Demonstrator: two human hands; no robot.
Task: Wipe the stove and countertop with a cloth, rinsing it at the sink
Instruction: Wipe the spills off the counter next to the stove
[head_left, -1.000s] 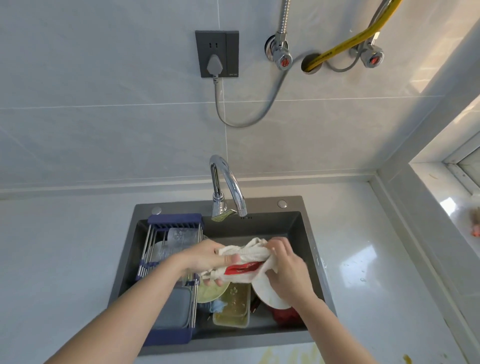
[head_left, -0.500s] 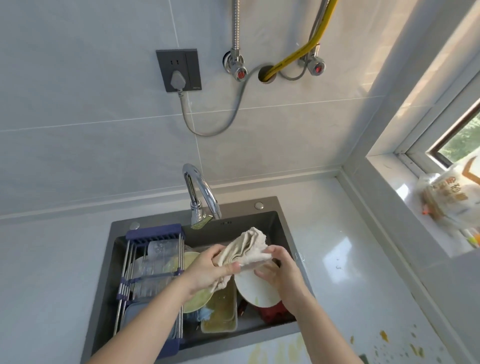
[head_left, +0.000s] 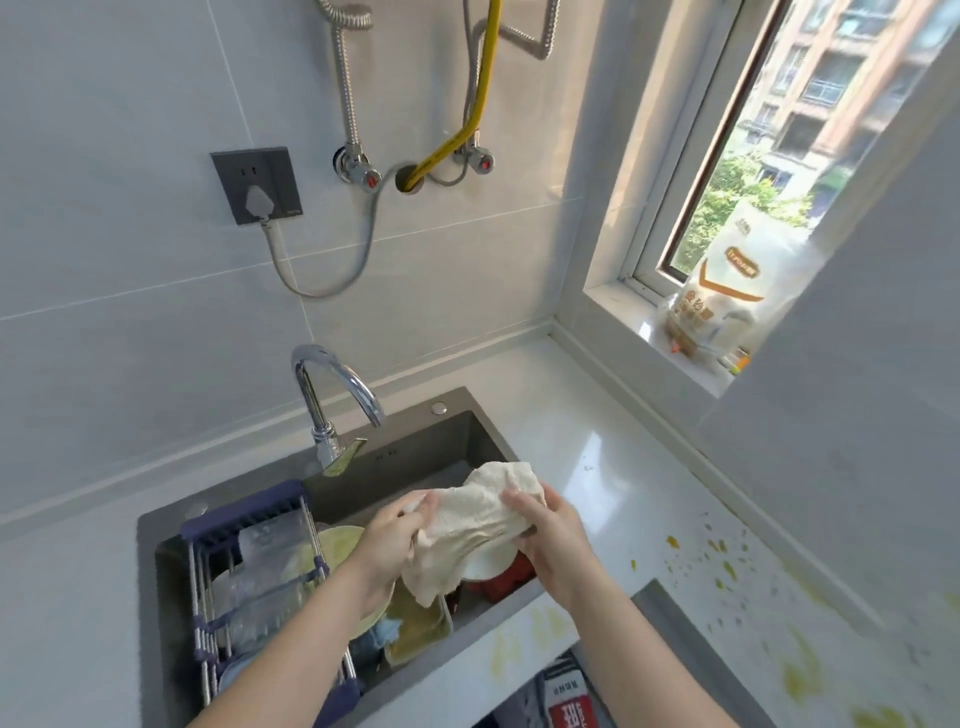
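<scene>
A: Head view first. What are the hands doing?

B: Both are on the cloth (head_left: 480, 514), holding it up over the right part of the sink (head_left: 470, 434). The left hand (head_left: 387, 540) has its fingers curled round the cloth's left end, bunching it. The right hand (head_left: 548, 525) pinches the right end, thumb on top, fingers underneath.

A: How does the cloth hang?

B: It is cream, crumpled, stretched between the two hands, with a loose fold drooping down under the left hand towards the dishes.

A: And the tap?

B: The tap (head_left: 332, 400) stands behind the sink, its spout curving forward, just behind and left of the cloth. I cannot tell if water is running.

A: What is in the sink?

B: A blue rack (head_left: 244, 525) spans the left side with clear containers on it. Beside it are a pale green plate (head_left: 337, 540), a white plate (head_left: 488, 564) under the cloth, and something red (head_left: 506, 579) below that.

A: The countertop?

B: The countertop (head_left: 597, 431) to the right of the sink is white, with yellow splatters (head_left: 722, 561) near its front right part and more smears along the sink's front edge. A bag (head_left: 727, 291) stands on the windowsill.
</scene>
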